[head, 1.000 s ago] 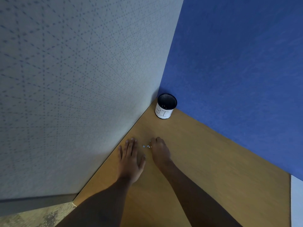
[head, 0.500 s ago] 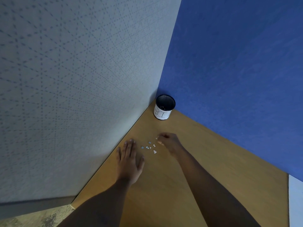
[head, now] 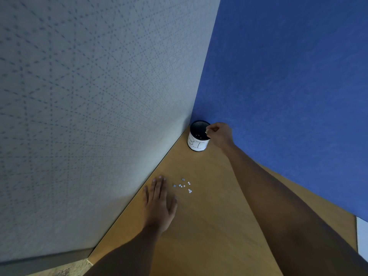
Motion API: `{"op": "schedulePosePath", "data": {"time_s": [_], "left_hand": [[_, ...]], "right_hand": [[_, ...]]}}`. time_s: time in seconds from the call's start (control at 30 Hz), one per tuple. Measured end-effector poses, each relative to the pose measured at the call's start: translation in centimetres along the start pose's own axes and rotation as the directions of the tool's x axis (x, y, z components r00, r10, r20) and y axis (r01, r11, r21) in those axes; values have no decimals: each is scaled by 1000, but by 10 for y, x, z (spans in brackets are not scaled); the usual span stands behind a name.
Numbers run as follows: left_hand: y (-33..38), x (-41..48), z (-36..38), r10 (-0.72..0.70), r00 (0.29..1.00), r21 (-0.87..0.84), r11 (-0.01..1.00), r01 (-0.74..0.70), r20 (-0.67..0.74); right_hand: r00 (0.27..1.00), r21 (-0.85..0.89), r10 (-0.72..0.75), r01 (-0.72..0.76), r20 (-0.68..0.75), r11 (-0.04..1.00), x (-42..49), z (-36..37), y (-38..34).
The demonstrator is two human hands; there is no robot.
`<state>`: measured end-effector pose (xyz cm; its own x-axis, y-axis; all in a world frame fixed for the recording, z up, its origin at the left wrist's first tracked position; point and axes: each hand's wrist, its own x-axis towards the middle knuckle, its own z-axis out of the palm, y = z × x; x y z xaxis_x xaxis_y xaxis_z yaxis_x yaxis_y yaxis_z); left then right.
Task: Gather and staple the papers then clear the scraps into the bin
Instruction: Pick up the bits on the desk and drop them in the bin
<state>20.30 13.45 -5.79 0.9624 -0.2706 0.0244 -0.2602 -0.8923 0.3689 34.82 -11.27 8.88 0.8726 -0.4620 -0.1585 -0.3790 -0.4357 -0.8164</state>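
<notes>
Head view: a person's right hand (head: 219, 134) reaches to the bin (head: 197, 145) in the far corner of the table (head: 209, 226). Its grip is closed, the fingertips pinched on what appears to be one pale scrap (head: 206, 132), held over the bin's open mouth near its right rim. The left hand (head: 159, 204) lies flat on the table with fingers straight, its grip open and holding nothing, close by the grey wall (head: 89, 96). Just beside its fingertips, to their right, a loose scatter of small pale scraps (head: 183, 185) lies on the wood, well apart from the bin and from the right hand. A few specks show inside the bin, too small to identify. No papers or stapler are in view, so the step in hand looks to be the last one, clearing scraps. It seems part done, with one pinch at the bin and several bits left on the table. The next move likely calls for parting the fingertips so the scrap drops inside the rim rather than down the labelled outside. The right hand would then cross the table to the scatter for another pinch. The bits are tiny and flat, so each pick would need a fine fingertip grip, or a sweep against the flat left hand.
</notes>
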Motion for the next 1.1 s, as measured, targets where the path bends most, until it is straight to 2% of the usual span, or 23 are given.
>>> {"op": "schedulePosePath", "data": {"time_s": [0.17,0.37,0.7,0.87,1.0,1.1], "left_hand": [[0,2,0,5,1000,-6,1000,-5,-6],[0,2,0,4,1000,-6,1000,-4,-6],[-1,2,0,-3,1000,0,1000,3,1],[-1,3,0,-6,1000,9,1000,6,4],[-1,3,0,-11,1000,11,1000,11,16],[-1,3,0,-11,1000,11,1000,11,21]], "right_hand": [[997,-197,-81,79,-3,977,13,1,-1],[993,-318,-118,112,1,942,17,6,-8],[990,-259,-137,126,-25,958,-5,1,-13],[965,-236,-261,251,-12,939,-31,12,-2],[938,-217,-343,346,52,913,-61,23,24],[932,-427,-307,362,194,829,-89,36,51]]}}
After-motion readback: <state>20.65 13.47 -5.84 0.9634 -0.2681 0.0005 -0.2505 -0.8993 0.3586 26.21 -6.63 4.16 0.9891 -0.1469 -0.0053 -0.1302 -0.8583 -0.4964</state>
